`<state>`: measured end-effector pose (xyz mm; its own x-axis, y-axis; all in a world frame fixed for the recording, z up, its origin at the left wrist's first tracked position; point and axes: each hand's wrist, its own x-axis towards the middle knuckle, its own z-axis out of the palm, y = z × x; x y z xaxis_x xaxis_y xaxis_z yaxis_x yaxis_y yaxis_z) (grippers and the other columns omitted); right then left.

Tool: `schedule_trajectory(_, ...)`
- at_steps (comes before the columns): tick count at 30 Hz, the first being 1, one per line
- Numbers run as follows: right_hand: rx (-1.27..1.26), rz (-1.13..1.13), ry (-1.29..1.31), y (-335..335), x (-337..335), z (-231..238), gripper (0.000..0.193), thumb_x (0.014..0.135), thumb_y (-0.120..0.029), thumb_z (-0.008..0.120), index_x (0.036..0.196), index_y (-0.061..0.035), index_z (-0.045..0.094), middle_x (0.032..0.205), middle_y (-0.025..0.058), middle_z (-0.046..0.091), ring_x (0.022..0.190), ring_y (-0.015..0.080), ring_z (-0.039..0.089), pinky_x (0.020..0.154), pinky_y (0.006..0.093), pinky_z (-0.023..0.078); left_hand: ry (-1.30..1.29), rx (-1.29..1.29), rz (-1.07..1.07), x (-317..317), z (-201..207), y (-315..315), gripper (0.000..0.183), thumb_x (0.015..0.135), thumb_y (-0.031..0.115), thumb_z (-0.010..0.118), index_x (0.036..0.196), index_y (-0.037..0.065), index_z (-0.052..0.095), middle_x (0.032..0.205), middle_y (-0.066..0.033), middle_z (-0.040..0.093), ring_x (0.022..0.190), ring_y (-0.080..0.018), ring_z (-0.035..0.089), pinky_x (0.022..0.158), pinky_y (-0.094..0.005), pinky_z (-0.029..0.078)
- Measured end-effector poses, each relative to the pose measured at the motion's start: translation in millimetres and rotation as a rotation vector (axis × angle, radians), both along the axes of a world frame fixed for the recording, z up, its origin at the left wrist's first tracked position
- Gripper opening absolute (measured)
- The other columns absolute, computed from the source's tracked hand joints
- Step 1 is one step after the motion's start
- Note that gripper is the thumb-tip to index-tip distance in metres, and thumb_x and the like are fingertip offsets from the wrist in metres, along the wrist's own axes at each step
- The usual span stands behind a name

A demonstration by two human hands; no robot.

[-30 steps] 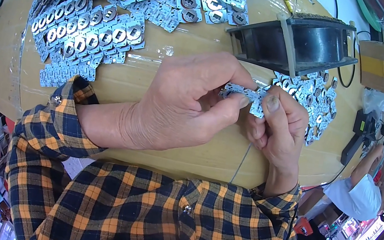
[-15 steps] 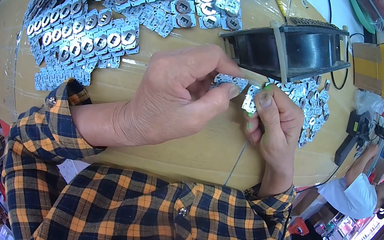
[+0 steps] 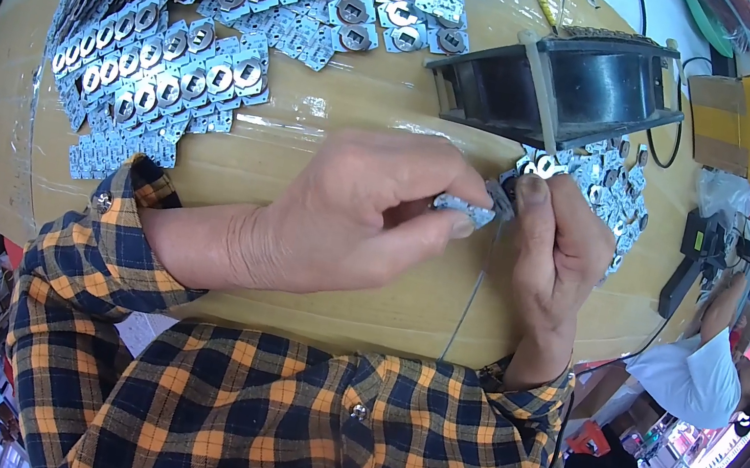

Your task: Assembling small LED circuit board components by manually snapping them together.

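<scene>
Between the thumb and fingers of my left hand [image 3: 340,203] is a short strip of circuit board [image 3: 461,210], pale with small parts on it. My right hand [image 3: 561,245] is closed in a pinch beside it. A small circuit board piece [image 3: 503,200], smeared and partly hidden, sits at its thumb and fingertips. The two pieces nearly meet; whether they touch or are joined I cannot tell. Just past my right hand lies a pile of small separate boards [image 3: 625,211]. Panels of joined boards [image 3: 171,91] with round metal rings overlap at the left and far side.
A black box fan [image 3: 583,90] stands beyond my hands. Right of it are a cardboard box [image 3: 716,123] with yellow tape and a black device [image 3: 688,262] with cables. A thin cord [image 3: 463,318] runs across the brown table [image 3: 313,308]. Another person [image 3: 693,377] works at the right.
My left hand has moved right and slightly nearer, tilting its board strip. My right hand has shifted right and turned, so its board piece shows less. The two pieces are closer together.
</scene>
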<state>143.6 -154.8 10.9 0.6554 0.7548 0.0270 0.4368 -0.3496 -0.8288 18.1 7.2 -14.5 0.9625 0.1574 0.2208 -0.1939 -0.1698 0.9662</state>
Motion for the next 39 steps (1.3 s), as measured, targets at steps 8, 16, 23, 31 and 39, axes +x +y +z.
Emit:
schedule_trajectory(8,0.079,-0.024,0.184,-6,-7,9,0.033,0.099,-0.022,0.054,0.074,-0.0008,0.058,0.063,-0.0003,0.055,0.052,0.0029,0.048,0.046,0.0189,0.033,0.354,-0.732,-0.012,5,8,0,0.015,0.091,-0.001,0.058,0.105,-0.005,0.062,0.075,-0.0049,0.065,0.065,-0.0079,0.066,0.055,-0.0194,0.055)
schedule_trajectory(16,0.041,0.137,0.142,-4,-10,0,0.031,0.099,-0.021,0.053,0.078,0.0001,0.060,0.059,0.0000,0.056,0.049,0.0039,0.049,0.045,0.0190,0.035,0.366,-0.590,-0.036,3,7,1,0.020,0.091,0.002,0.062,0.111,-0.004,0.060,0.079,-0.0070,0.067,0.066,-0.0095,0.066,0.055,-0.0210,0.055)
schedule_trajectory(23,0.077,0.050,0.618,-6,-16,11,0.033,0.101,-0.022,0.049,0.074,-0.0015,0.051,0.054,0.0030,0.049,0.039,0.0046,0.037,0.037,0.0207,0.028,0.379,-0.889,-0.184,2,11,12,0.014,0.090,0.003,0.065,0.101,-0.004,0.060,0.078,-0.0087,0.067,0.061,-0.0110,0.066,0.049,-0.0214,0.053)
schedule_trajectory(31,0.294,-0.022,1.032,3,-15,3,0.032,0.102,-0.023,0.045,0.077,-0.0035,0.045,0.050,0.0021,0.040,0.035,0.0048,0.029,0.031,0.0207,0.024,0.218,-0.704,-0.018,0,4,10,0.014,0.090,0.000,0.062,0.103,-0.005,0.060,0.082,-0.0086,0.066,0.065,-0.0121,0.066,0.055,-0.0223,0.055)
schedule_trajectory(39,0.178,-0.011,0.676,-1,-20,-3,0.029,0.100,-0.020,0.052,0.078,-0.0027,0.056,0.055,-0.0032,0.050,0.043,0.0006,0.038,0.041,0.0184,0.028,-0.074,0.023,0.131,-2,6,8,0.016,0.083,-0.005,0.068,0.098,-0.004,0.063,0.079,-0.0094,0.065,0.064,-0.0110,0.064,0.054,-0.0195,0.048)
